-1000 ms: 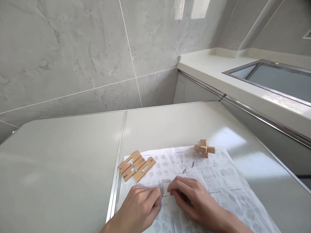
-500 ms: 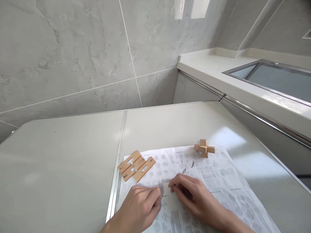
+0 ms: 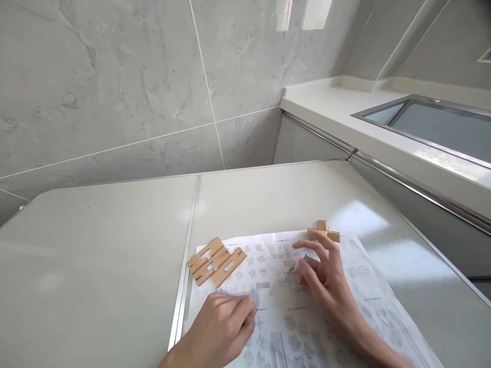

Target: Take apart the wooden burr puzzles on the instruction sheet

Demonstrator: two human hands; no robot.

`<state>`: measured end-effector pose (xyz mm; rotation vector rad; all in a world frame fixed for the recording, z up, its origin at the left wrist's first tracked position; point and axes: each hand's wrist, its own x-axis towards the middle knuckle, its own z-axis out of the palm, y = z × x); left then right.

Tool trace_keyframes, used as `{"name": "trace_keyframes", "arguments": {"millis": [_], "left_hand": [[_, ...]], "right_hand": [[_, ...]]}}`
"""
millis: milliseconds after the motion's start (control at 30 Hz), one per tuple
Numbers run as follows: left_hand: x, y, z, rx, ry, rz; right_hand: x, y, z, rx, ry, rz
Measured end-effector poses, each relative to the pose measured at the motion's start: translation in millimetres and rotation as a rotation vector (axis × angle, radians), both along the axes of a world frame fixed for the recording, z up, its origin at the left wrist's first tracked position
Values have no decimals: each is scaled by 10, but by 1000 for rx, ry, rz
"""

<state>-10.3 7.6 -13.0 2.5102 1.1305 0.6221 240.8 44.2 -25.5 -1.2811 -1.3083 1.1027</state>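
My right hand (image 3: 326, 276) is over the upper right of a printed paper sheet (image 3: 274, 301), fingers apart and holding nothing. Its fingertips overlap a cross-shaped wooden interlocking puzzle (image 3: 322, 225) at the sheet's far edge; whether they touch it I cannot tell. My left hand (image 3: 226, 324) rests closed on the near left of the sheet, its curled fingers hiding whatever may be inside. Beyond it, three flat wooden puzzle pieces with cut-out slots lie side by side: one marked 1 (image 3: 197, 259), another with a dark mark (image 3: 205, 273), and one marked 2 (image 3: 236, 257).
The sheet, covered in small diagrams, lies on a pale glossy table (image 3: 115, 255) with a metal seam (image 3: 184, 260) left of it. A grey tiled wall (image 3: 134, 76) stands behind. At the right rises a white counter (image 3: 326, 99) with an inset sink (image 3: 441, 122).
My right hand has moved away from beside the left hand, forward and right to the wooden cross, its fingers spreading. My left hand has stayed put.
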Motion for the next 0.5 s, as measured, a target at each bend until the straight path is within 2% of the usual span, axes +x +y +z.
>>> {"name": "trace_keyframes", "arguments": {"millis": [500], "left_hand": [[-5, -6, -11, -38, 7, 4]], "right_hand": [[47, 73, 38, -73, 19, -59]]}}
